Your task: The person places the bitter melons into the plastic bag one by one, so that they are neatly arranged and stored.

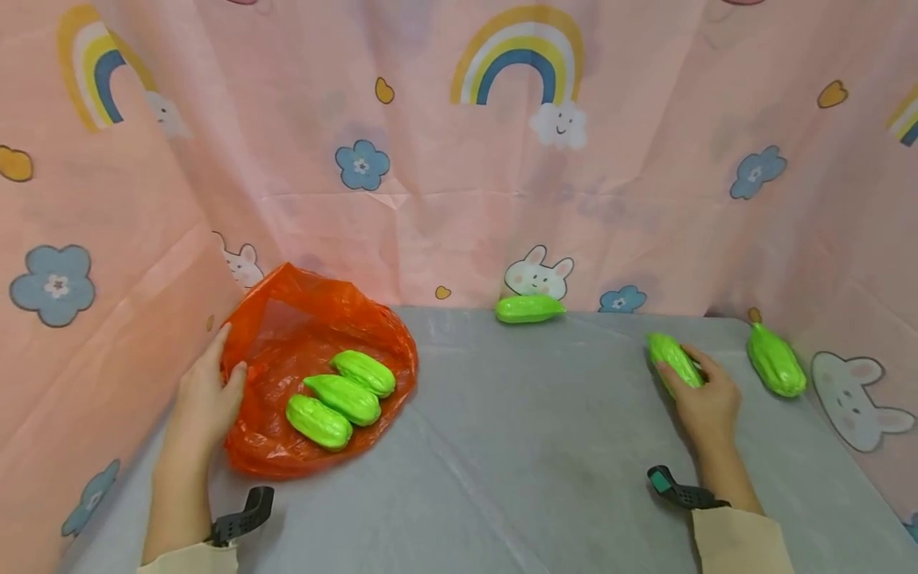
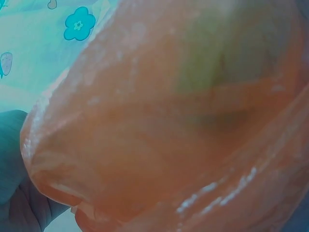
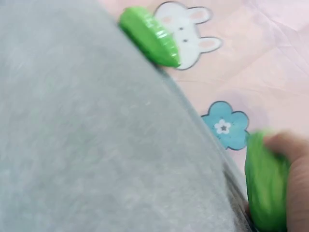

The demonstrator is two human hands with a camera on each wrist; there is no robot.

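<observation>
An orange plastic bag (image 1: 267,446) lies with its mouth wide on the left of the table, and three bright green ridged gourds (image 1: 344,399) sit side by side in it. My left hand (image 1: 204,395) holds the bag's left rim; in the left wrist view the thumb (image 2: 9,159) is against the film, which hides the other fingers. Over on the right, my right hand (image 1: 710,402) grips a green gourd (image 1: 670,359) between thumb and fingers, its pointed end facing away. That gourd (image 3: 265,188) also shows in the right wrist view.
One more green gourd (image 1: 529,308) lies at the table's back edge, against the pink printed cloth (image 1: 430,239). Another gourd (image 1: 777,363) is right of my right hand, near the side cloth. A grey cover (image 1: 502,446) spreads over the table between the hands.
</observation>
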